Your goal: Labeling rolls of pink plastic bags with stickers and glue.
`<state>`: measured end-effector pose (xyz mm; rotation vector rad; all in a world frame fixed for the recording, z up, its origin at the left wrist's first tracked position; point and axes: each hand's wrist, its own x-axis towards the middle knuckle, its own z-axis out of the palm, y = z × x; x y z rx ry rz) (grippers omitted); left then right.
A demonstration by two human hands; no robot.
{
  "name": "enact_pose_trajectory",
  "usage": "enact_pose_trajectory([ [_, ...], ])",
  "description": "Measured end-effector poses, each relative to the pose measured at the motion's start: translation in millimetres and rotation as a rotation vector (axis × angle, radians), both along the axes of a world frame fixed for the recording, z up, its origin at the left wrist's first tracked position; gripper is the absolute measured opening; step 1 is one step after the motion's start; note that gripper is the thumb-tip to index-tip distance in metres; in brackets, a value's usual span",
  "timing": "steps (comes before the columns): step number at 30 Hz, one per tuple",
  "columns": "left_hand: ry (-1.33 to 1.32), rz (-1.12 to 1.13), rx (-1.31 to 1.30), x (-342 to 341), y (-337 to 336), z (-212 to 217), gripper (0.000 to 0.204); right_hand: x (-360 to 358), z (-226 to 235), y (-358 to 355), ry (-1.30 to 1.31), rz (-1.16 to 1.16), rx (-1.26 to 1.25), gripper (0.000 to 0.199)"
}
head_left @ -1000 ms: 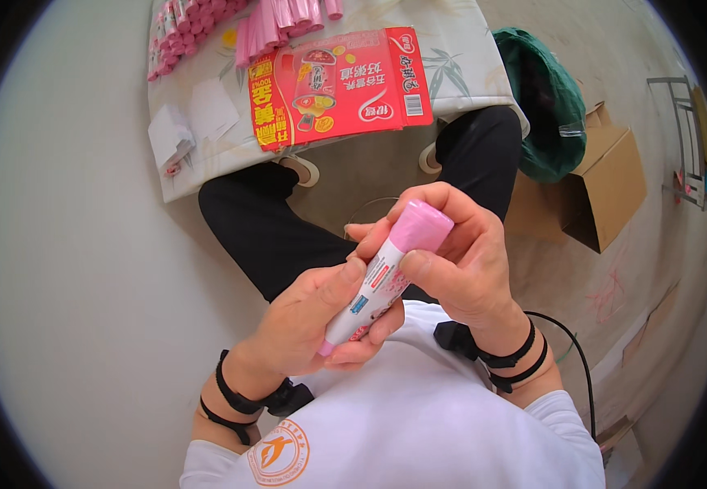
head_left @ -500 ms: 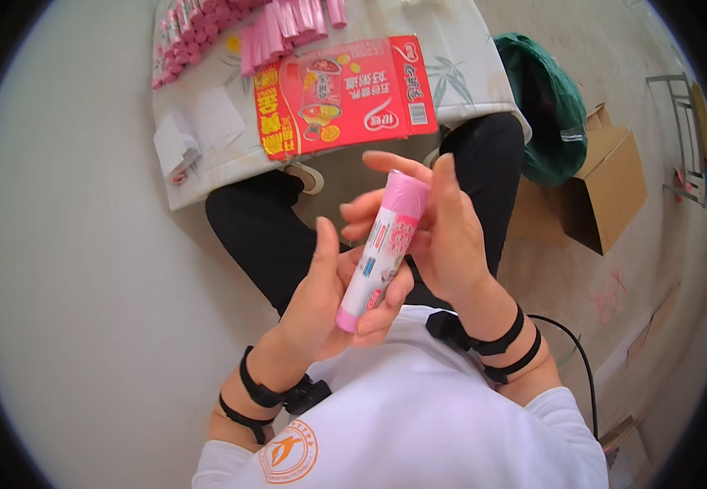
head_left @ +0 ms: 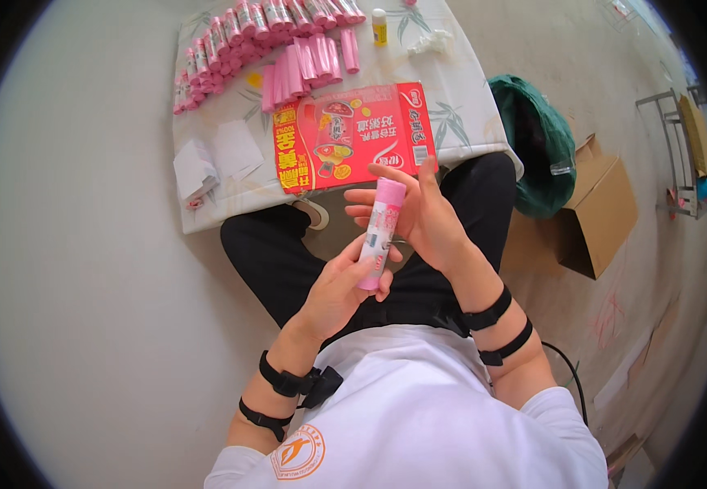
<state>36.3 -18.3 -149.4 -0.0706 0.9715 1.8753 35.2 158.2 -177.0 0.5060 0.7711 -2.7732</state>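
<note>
A pink tube with a printed white label point(head_left: 381, 231) stands nearly upright between my hands, above my lap. My left hand point(head_left: 339, 292) grips its lower end. My right hand point(head_left: 415, 213) lies along its upper half, fingers spread flat against the pink cap end. Ahead of my knees a patterned cloth point(head_left: 467, 98) lies on the floor, bearing a flattened red carton point(head_left: 352, 134) and rows of several similar pink tubes point(head_left: 248, 41).
On the cloth also lie loose pink caps point(head_left: 305, 65), white paper pieces point(head_left: 215, 159), a small yellow bottle point(head_left: 379, 26) and crumpled white plastic point(head_left: 431, 41). A green bag point(head_left: 542, 147) and an open cardboard box point(head_left: 598, 208) stand to my right. A black cable trails by my right elbow.
The tube has risen from a slant to nearly upright and moved forward. My right hand has opened from wrapping the cap to fingers spread along it; the head has tilted forward.
</note>
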Motion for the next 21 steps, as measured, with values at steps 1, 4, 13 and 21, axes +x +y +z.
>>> enact_pose_trajectory([
  [1,0.010,0.007,0.008,1,-3,-1,0.038,3,2,-2,0.010,0.007,0.008,0.066],
  [4,0.140,-0.001,-0.017,6,-12,-6,0.052,16,11,-6,0.280,-0.011,0.410,0.049],
  [13,-0.089,0.065,0.203,8,-11,18,0.042,3,30,-3,0.279,0.170,0.647,0.045],
  [21,-0.193,0.055,0.245,4,-4,29,0.045,-8,40,-18,0.236,0.149,0.408,0.043],
])
